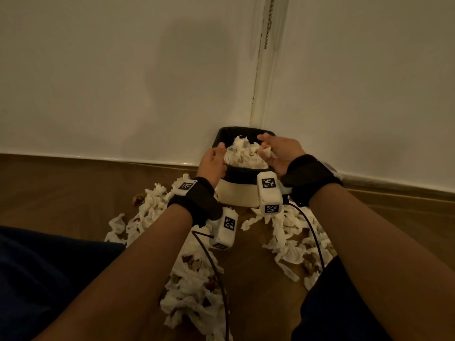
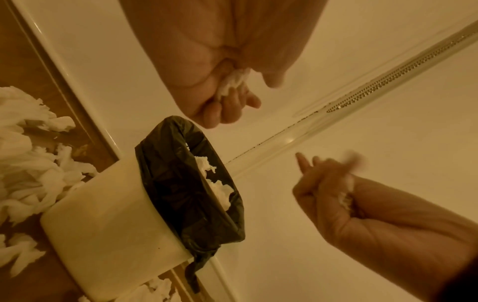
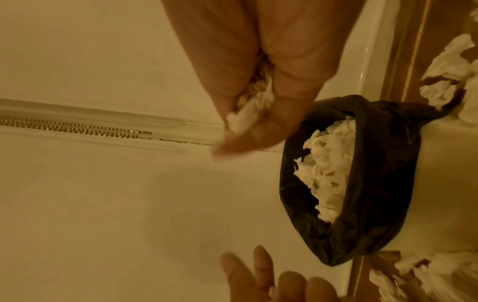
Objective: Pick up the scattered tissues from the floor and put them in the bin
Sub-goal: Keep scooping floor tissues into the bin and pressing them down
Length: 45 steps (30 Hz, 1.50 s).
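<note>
A cream bin (image 1: 242, 191) with a black liner (image 3: 362, 163) stands in the wall corner, heaped with white tissues (image 1: 243, 153). My left hand (image 1: 218, 153) hovers at the bin's left rim. In the left wrist view its fingers (image 2: 227, 106) curl round a small tissue (image 2: 231, 82). My right hand (image 1: 267, 146) is over the right rim and grips a crumpled tissue (image 3: 248, 116). Many scattered tissues lie on the wooden floor, in front left (image 1: 192, 291) and front right (image 1: 293, 239) of the bin.
White walls meet behind the bin, with a bead chain (image 1: 269, 20) hanging along the corner seam. A skirting board (image 1: 98, 159) runs along the floor. Black cables (image 1: 216, 271) trail from the wrist cameras. My dark-clothed knees (image 1: 37, 279) flank the tissue piles.
</note>
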### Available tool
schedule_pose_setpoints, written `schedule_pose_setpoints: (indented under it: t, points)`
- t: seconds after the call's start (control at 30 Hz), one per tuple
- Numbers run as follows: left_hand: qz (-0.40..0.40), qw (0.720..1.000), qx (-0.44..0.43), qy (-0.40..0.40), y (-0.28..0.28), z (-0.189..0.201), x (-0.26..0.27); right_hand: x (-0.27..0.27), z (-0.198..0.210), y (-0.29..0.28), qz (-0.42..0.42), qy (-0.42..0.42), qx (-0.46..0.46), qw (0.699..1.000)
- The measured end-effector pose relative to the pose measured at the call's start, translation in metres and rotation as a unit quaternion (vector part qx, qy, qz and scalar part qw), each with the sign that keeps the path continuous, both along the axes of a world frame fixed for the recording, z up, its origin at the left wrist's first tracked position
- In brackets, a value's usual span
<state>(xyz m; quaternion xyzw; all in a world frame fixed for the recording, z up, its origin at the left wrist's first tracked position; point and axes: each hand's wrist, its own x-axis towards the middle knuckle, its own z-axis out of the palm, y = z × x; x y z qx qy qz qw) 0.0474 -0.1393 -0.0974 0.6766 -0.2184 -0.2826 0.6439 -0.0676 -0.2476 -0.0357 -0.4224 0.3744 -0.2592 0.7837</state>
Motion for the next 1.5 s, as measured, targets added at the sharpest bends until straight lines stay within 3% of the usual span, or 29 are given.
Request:
schedule_pose_setpoints:
  t: [0.13, 0.3, 0.37, 0.57, 0.63, 0.7, 0.8, 0.9, 1.07, 1.13, 1.2, 1.23, 1.3, 1.37, 1.43, 1.5]
  points:
    - [-0.012, 0.995, 0.057, -0.080, -0.005, -0.009, 0.001, 0.003, -0.005, -0.011, -0.010, 0.019, -0.026, 0.999]
    - [-0.047, 0.994, 0.084, -0.046, -0.013, -0.012, -0.003, 0.013, 0.000, -0.016, -0.076, 0.001, -0.037, 0.996]
    - [-0.056, 0.989, 0.116, -0.077, -0.017, -0.012, -0.004, 0.015, -0.001, -0.020, -0.091, 0.015, -0.061, 0.994]
    - [-0.031, 0.965, 0.124, -0.229, -0.030, -0.004, 0.005, 0.021, -0.022, -0.034, 0.023, 0.137, -0.120, 0.983]
    - [-0.042, 0.954, 0.128, -0.268, -0.035, 0.001, 0.013, 0.022, -0.029, -0.035, 0.090, 0.228, -0.205, 0.948]
    - [-0.056, 0.930, 0.149, -0.330, -0.041, 0.000, 0.019, 0.024, -0.039, -0.036, 0.101, 0.300, -0.295, 0.901]
    - [-0.069, 0.889, 0.194, -0.409, -0.046, -0.011, 0.024, 0.026, -0.053, -0.034, 0.068, 0.328, -0.429, 0.839]
    - [-0.082, 0.844, 0.245, -0.470, -0.049, -0.023, 0.025, 0.029, -0.063, -0.036, 0.081, 0.344, -0.506, 0.787]
    - [-0.131, 0.812, 0.269, -0.501, -0.055, -0.030, 0.025, 0.034, -0.074, -0.042, 0.150, 0.413, -0.583, 0.683]
    - [-0.166, 0.793, 0.283, -0.513, -0.058, -0.031, 0.022, 0.038, -0.075, -0.046, 0.170, 0.429, -0.582, 0.670]
    - [-0.194, 0.775, 0.287, -0.529, -0.059, -0.034, 0.019, 0.041, -0.075, -0.047, 0.180, 0.442, -0.536, 0.696]
    - [-0.203, 0.763, 0.289, -0.542, -0.058, -0.036, 0.018, 0.042, -0.075, -0.045, 0.187, 0.450, -0.528, 0.696]
    - [-0.220, 0.727, 0.307, -0.573, -0.059, -0.039, 0.016, 0.044, -0.079, -0.040, 0.229, 0.460, -0.561, 0.649]
    - [-0.237, 0.686, 0.340, -0.598, -0.060, -0.040, 0.017, 0.044, -0.084, -0.034, 0.248, 0.442, -0.564, 0.652]
    - [-0.240, 0.674, 0.374, -0.591, -0.060, -0.040, 0.019, 0.045, -0.082, -0.029, 0.260, 0.435, -0.544, 0.668]
    - [-0.232, 0.681, 0.388, -0.576, -0.061, -0.042, 0.021, 0.046, -0.080, -0.029, 0.281, 0.435, -0.528, 0.673]
